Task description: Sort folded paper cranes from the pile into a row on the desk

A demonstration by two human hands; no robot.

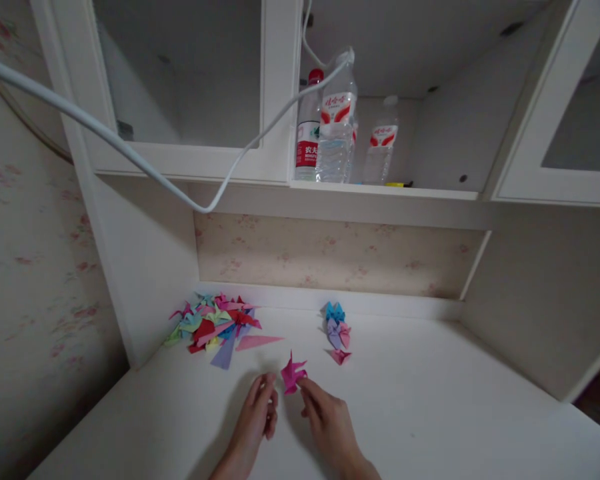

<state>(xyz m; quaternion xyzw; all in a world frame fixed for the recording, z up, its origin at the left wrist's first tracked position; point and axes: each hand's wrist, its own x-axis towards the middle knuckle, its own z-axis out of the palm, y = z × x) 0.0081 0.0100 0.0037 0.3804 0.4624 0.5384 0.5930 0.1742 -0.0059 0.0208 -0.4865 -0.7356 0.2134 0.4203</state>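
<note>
A magenta origami crane point(291, 375) is raised over the white desk, pinched at its right side between the thumb and index finger of my right hand point(330, 420). Just left of it, apart from the paper, my left hand point(257, 407) has its fingers curled together and nothing visible in them. Behind the hands, slightly right, lies a short row of small folded paper pieces: blue point(335, 312), purple point(336, 333), pink point(345, 335) and a darker pink one point(340, 356). To the left is a heap of colourful folded paper point(220, 320).
A long pink paper piece point(257, 342) lies beside the heap. Above the white desk point(430, 400) hangs a cabinet with a red-capped bottle point(308, 143) and clear plastic bottles point(336, 140). A white cable point(130, 153) droops across the front of the cabinet.
</note>
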